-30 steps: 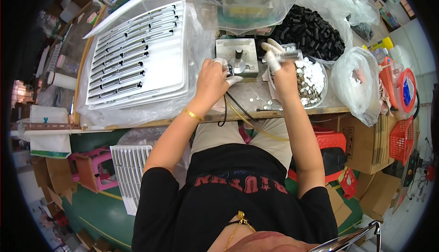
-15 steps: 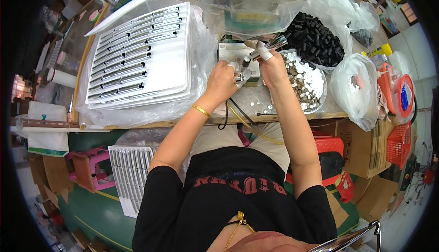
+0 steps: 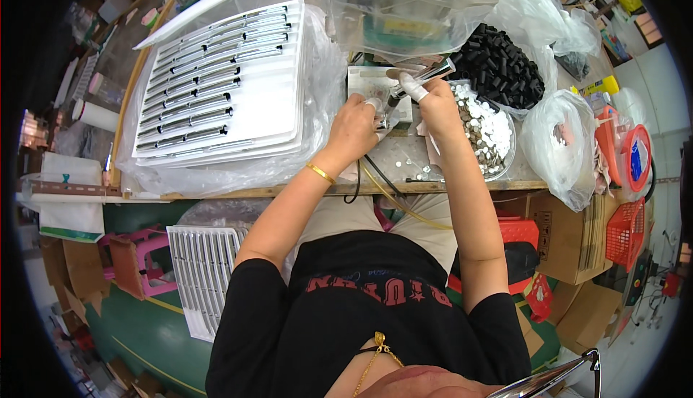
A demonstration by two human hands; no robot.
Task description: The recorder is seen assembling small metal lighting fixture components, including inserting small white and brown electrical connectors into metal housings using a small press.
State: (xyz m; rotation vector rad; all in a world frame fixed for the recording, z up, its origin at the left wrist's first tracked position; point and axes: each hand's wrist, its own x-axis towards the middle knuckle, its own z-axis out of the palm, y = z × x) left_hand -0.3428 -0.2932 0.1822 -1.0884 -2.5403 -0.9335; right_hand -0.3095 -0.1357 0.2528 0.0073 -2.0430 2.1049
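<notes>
I'm watching both hands meeting over the small grey fixture block (image 3: 372, 84) at the bench's far edge. My right hand (image 3: 440, 113) is pinching a chrome tube (image 3: 422, 79) — long axis slanting up-right, away from me. My left hand (image 3: 354, 127) is curling its fingers at the tube's lower end — probably gripping it, though it's blurry.

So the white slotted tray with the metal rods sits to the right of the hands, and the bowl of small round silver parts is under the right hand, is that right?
Not quite. In the head view the white slotted tray with the metal rods lies to the left of the hands, not the right. The rest holds: the bowl of small round silver parts sits under the right hand, with the left hand beside it.
</notes>
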